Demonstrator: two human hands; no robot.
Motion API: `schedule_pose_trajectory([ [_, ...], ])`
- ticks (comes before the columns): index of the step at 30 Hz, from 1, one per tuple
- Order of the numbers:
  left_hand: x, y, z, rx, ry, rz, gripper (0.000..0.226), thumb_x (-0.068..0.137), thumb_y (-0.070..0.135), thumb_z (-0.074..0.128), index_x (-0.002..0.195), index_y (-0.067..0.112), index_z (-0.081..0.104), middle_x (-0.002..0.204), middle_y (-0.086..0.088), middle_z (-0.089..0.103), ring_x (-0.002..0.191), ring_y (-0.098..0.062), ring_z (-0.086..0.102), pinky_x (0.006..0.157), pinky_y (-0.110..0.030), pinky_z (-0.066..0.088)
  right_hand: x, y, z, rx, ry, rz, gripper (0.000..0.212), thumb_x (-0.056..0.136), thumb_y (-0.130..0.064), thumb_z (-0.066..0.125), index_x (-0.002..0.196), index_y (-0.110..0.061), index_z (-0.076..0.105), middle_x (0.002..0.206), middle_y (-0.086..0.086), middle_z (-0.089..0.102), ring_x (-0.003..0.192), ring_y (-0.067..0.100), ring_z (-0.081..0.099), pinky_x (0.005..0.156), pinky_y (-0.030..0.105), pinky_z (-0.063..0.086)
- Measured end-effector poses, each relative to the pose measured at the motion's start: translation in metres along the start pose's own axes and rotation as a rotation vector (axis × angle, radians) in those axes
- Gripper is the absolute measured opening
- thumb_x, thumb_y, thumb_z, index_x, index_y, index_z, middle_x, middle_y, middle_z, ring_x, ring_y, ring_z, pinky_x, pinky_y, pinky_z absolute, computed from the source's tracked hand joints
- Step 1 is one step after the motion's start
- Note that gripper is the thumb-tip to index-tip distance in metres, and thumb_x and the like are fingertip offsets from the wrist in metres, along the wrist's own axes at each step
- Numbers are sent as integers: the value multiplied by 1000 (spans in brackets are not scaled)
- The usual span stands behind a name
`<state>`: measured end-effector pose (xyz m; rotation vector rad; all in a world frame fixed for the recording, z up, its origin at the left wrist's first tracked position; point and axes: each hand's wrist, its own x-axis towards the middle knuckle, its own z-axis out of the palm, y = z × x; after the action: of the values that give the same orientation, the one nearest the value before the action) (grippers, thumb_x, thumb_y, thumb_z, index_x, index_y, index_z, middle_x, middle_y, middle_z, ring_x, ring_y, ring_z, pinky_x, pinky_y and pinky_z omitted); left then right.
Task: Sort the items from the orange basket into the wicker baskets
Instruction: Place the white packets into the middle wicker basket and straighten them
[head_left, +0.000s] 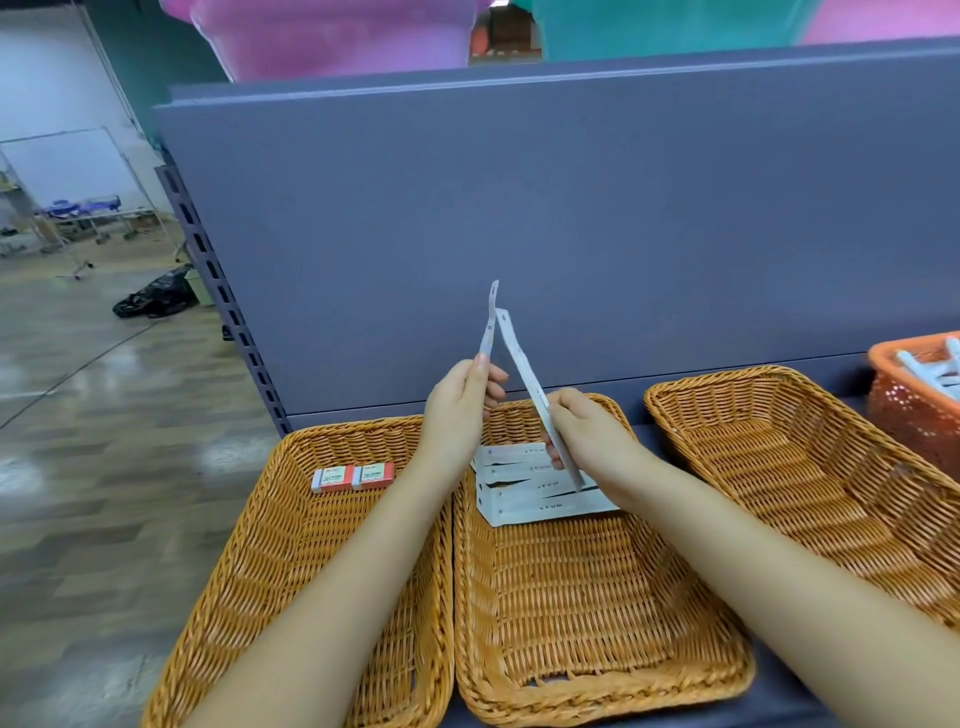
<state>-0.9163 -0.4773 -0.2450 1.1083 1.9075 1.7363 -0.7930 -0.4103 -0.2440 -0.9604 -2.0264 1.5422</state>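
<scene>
So both hands are up in the middle of the frame, each pinching its own flat white card pack. The left hand (460, 400) has a thin pack (489, 325) held upright between thumb and fingertips, seen edge-on, its top curling a little. The right hand (589, 434) is closed around a second pack (530, 384) that leans up and to the left, so its top end just about meets the first one and the two make a narrow tent shape.

Right below the hands sits the middle wicker basket (597, 623), with a stack of similar white packs (540, 491) lying flat at its far end, partly hidden behind the right wrist. Touching it on the left is the left wicker basket (311, 571), with two small red and white boxes (353, 477) side by side near its back wall. Over on the right, well apart from the hands, is the right wicker basket (800, 467), nothing visible inside.

The orange basket (906, 400) is at the right edge of the frame, cut off, with some white items poking out. A grey shelf back panel (519, 208) runs behind everything.
</scene>
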Motion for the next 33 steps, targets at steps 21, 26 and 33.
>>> schedule_pose_trajectory([
  [21,-2,8,-1,49,19,24,32,101,36,35,81,22,56,69,4,49,66,-8,46,62,-24,42,-5,34,-29,-904,-399,-225,10,94,-22,52,87,-18,58,84,-10,52,84,12,51,76,25,41],
  [26,-1,8,-1,45,14,21,32,101,35,35,82,21,56,69,4,49,66,-8,46,63,-25,42,-5,47,-15,-958,-348,-267,9,94,-20,51,85,-20,52,91,-5,50,87,10,45,76,22,36],
  [33,-1,9,1,36,2,15,31,101,36,37,83,21,57,70,3,48,67,-8,46,64,-25,42,-7,52,-7,-1004,-291,-336,8,91,-20,53,89,-16,59,94,0,55,95,16,50,83,29,43],
])
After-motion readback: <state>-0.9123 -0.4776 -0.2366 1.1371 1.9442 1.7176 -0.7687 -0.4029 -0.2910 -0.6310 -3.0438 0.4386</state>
